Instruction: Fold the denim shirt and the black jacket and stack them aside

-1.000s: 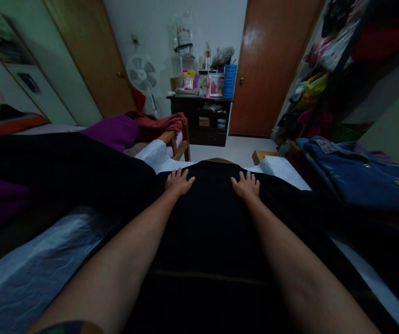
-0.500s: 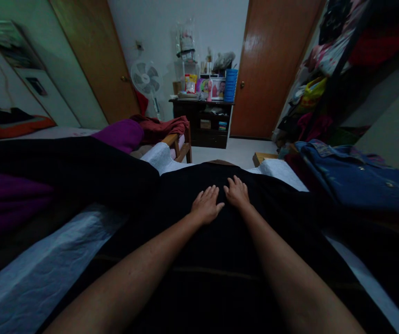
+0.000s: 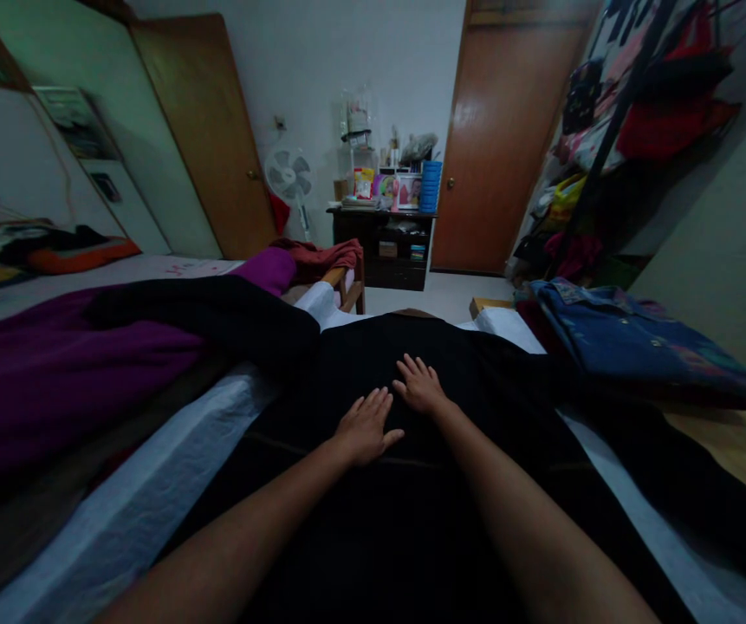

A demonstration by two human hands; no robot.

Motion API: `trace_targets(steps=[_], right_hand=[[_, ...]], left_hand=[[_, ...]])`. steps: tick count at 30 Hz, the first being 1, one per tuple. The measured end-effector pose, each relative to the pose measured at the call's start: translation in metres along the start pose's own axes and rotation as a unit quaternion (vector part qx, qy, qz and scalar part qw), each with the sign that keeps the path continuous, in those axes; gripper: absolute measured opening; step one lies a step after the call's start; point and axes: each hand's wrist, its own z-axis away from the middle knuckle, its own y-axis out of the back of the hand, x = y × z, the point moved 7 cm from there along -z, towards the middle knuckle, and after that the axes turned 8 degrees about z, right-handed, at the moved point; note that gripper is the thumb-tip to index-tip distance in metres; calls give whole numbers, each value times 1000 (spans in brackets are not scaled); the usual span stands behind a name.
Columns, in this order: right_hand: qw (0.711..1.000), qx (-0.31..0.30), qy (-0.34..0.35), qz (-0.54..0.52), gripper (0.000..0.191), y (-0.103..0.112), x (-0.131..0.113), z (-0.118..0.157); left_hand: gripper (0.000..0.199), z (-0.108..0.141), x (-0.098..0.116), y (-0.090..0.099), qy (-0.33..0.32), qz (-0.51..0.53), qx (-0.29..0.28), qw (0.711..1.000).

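A black long-sleeved garment lies spread out in front of me, its sleeves stretched to both sides. My left hand rests flat on its middle, fingers extended and thumb apart. Slightly farther up and to the right, my right hand also lies palm down on the black cloth with its fingers spread. Neither hand grips anything. Beneath the garment is a pale, patterned cover, visible along both sides.
Purple cloth lies under the left sleeve. A folded denim jacket sits on a pile at right. Behind are a wooden chair, a fan, a dark cabinet and a brown door. Bags and clothes hang at right.
Both hands have slid a little toward me and left across the black garment, staying flat. My view has tilted up, showing more of the room and the right sleeve.
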Motion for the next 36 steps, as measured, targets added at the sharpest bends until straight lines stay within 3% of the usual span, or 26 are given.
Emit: trace_targets(steps=[4, 8, 15, 21, 26, 32, 34, 36], right_hand=[[999, -15, 49, 9, 65, -5, -34, 35], [998, -12, 61, 5, 66, -7, -51, 72], [998, -13, 55, -2, 65, -12, -75, 137], [998, 31, 52, 13, 63, -13, -90, 183], [998, 45, 44, 25, 57, -14, -69, 204], [995, 46, -58, 67, 57, -15, -7, 224], [992, 39, -94, 70, 57, -14, 1, 231], [991, 46, -110, 66, 57, -11, -7, 239]], left_hand=[[71, 33, -7, -2, 61, -13, 25, 998], [66, 55, -12, -1, 113, -25, 71, 991], [52, 69, 0, 6, 76, -49, 147, 985], [50, 95, 17, -2, 77, -20, 110, 991], [62, 132, 22, -14, 124, -15, 49, 991], [59, 159, 1, -8, 125, -63, 137, 981], [56, 163, 1, -6, 127, -67, 156, 977], [53, 165, 11, -6, 125, -60, 162, 977]])
